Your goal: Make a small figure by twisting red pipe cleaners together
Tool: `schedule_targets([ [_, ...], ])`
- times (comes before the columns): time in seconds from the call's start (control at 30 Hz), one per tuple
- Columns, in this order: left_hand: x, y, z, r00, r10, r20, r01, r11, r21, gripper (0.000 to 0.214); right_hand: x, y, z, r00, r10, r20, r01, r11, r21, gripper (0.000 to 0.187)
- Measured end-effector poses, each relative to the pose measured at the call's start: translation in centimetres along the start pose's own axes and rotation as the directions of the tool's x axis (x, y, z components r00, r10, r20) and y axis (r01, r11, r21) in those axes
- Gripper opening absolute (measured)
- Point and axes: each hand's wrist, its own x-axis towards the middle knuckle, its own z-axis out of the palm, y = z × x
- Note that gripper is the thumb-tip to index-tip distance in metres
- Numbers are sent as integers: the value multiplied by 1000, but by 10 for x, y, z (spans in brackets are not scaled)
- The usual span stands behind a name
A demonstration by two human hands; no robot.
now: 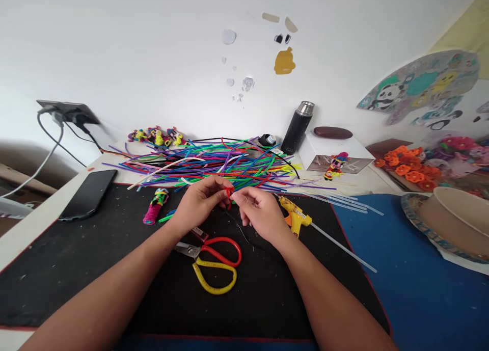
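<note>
A small piece of red pipe cleaner (229,192) is pinched between the fingertips of my left hand (204,198). My right hand (260,208) meets it from the other side, thumb and forefinger closed on the same piece. Below my hands lie scissors (216,264) with one red and one yellow handle, blades partly hidden by my left forearm. Just right of my right hand rests a yellow glue gun (296,213) with a clear glue stick in its back. Left of my left hand, a small pipe-cleaner figure (156,207) with a pink lower part lies on the black mat (267,300).
A heap of coloured pipe cleaners (206,162) spreads behind my hands. A black phone (88,194) lies at left. Behind at right stand a black thermos (298,128) and a white box (336,150) beside a figure (336,166). Loose glue sticks (349,203) and a bowl (458,223) are farther right.
</note>
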Motion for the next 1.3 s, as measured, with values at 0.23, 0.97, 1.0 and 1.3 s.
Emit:
schedule_targets([
  [0.23, -1, 6, 4, 1000, -12, 23, 12, 1000, 24, 19, 4, 4, -2, 997, 14, -74, -15, 1000, -12, 27],
  [0.97, -12, 9, 1, 927, 367, 83, -346, 747, 567, 15, 4, 2, -3, 965, 221, 139, -261, 797, 545, 36],
  [1.0, -12, 10, 1, 926, 364, 100, -354, 746, 564, 17, 4, 1, -3, 963, 228, 146, -271, 784, 558, 37],
  [1.3, -9, 16, -3, 905, 342, 253, -425, 760, 492, 23, 4, 2, -2, 951, 251, 183, -310, 754, 579, 42],
])
